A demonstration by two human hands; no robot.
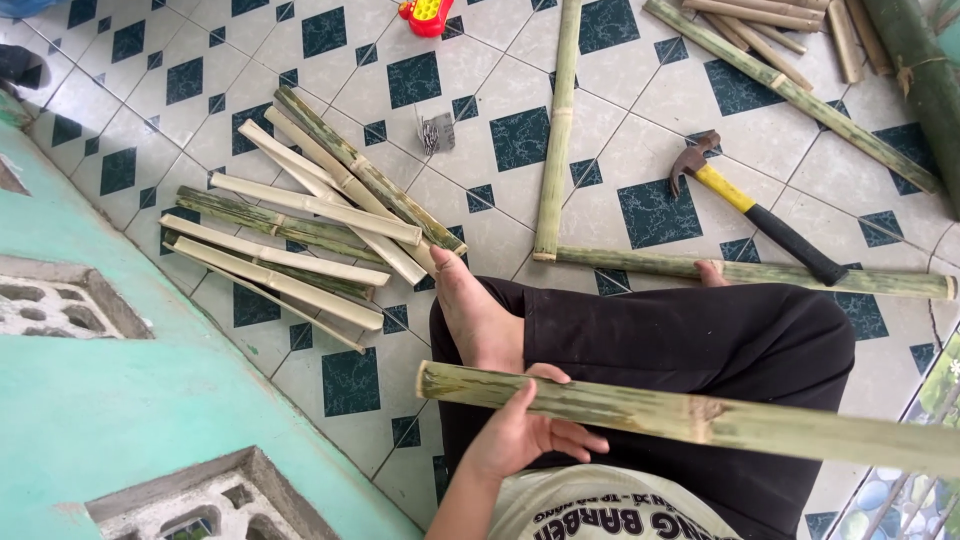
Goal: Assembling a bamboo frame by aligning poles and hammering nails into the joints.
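Green, streaked bamboo pole [700, 418] lies across my lap, gripped near its cut end by my left hand [520, 435], fingers curled around it. I can't see my right hand. Yellow-handled claw hammer [755, 208] rests on the tiled floor [620, 140], beside split bamboo strips [310, 230].

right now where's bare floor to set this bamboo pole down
Bare tile lies between the fanned pile of split bamboo strips and the upright green bamboo pole, around the small grey nail box. Crowded by the yellow-handled hammer and top-right bamboo stack.
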